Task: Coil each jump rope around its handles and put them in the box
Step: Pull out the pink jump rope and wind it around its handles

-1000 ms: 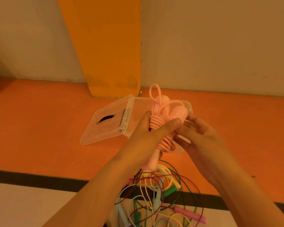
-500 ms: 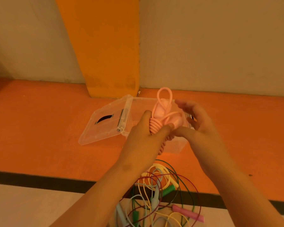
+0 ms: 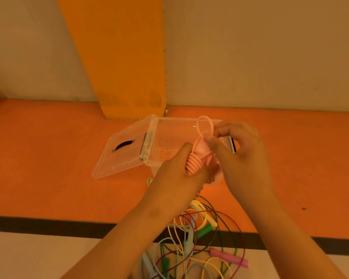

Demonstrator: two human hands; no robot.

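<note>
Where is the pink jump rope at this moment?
In the head view, centre frame: the pink jump rope is held between the left hand and right hand, in front of the open clear box.

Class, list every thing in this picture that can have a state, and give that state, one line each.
pink jump rope: coiled around its handles, one loop sticking up, not yet in the box.
box: open.
lid: swung open, lying at the box's left.
left hand: grips the coiled rope.
right hand: pinches the rope near the handle tops.
other jump ropes: loose, tangled, uncoiled.
</note>
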